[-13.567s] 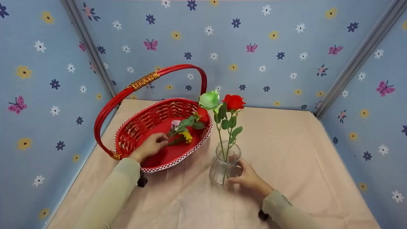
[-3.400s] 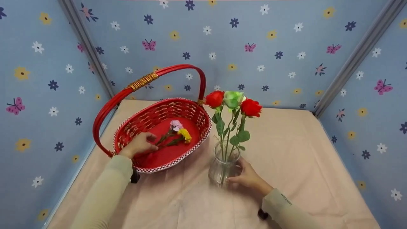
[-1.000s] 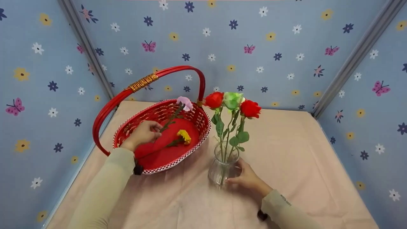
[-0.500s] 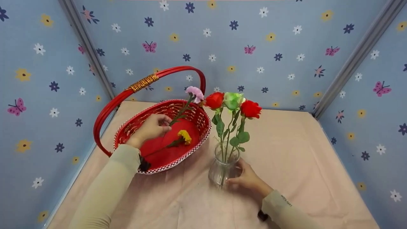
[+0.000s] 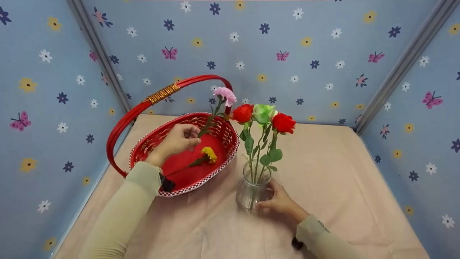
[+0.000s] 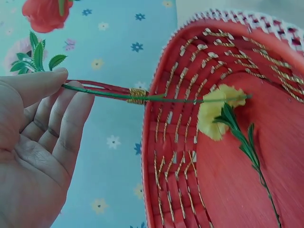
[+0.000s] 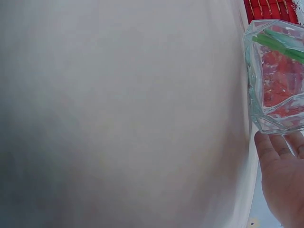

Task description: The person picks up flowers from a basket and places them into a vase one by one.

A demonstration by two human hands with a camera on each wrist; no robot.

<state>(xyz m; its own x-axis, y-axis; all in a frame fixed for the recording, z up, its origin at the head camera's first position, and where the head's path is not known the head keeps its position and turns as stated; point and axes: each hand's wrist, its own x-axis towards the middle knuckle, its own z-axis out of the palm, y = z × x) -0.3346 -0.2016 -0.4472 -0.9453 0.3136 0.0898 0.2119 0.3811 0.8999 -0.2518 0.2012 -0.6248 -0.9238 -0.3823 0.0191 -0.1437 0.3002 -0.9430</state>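
Between thumb and fingertips, my left hand (image 5: 176, 141) pinches the stem of a pink carnation (image 5: 225, 95), its bloom raised above the far right rim of the red basket (image 5: 197, 185). The left wrist view shows the green stem (image 6: 118, 97) reaching out past the fingers. Inside the basket lies a yellow carnation (image 5: 209, 154). My right hand (image 5: 282, 201) holds the lower right side of a clear glass vase (image 5: 246, 194), thumb in front and fingers behind. Standing in the vase are a red rose (image 5: 243, 113), a pale green rose (image 5: 264, 113) and another red rose (image 5: 284, 123).
The tall red handle (image 5: 124, 124) arches over the basket, bound with gold cord at its top. A pale peach cloth (image 5: 334, 172) covers the table. Blue patterned panels (image 5: 269, 46) close off the back and both sides.
My left hand has lifted the pink carnation off the basket floor, up and to the right. Earlier, the second red rose went from basket to vase. The right hand has stayed on the vase.
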